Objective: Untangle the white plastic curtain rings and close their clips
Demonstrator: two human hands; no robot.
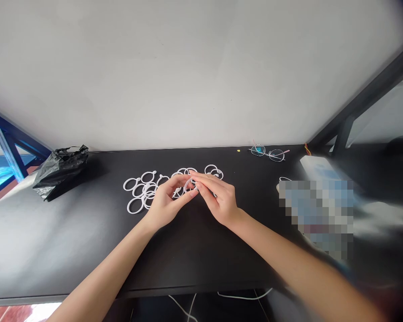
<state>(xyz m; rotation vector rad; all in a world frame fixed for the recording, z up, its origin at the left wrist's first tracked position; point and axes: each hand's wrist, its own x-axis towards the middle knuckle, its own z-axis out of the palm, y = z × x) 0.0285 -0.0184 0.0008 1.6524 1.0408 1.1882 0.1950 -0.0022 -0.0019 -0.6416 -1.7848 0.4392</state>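
Observation:
Over the middle of the black table, both my hands meet around one white curtain ring point(186, 184). My left hand point(164, 203) pinches its near left side between thumb and fingers. The fingers of my right hand point(221, 197) are closed together at the ring's right side, partly covering it. Several more white rings, each with a small knob or eyelet, lie in an overlapping cluster point(128, 207) left of my left hand. Others lie just behind my fingers, and a small group point(211, 165) sits beyond my right hand.
A crumpled black plastic bag point(62, 167) is at the back left of the table point(188, 259). Eyeglasses point(270, 154) rest near the wall at the back right. Blurred and pixelated packages point(317, 165) are on the right. White cables point(245, 297) hang below the front edge.

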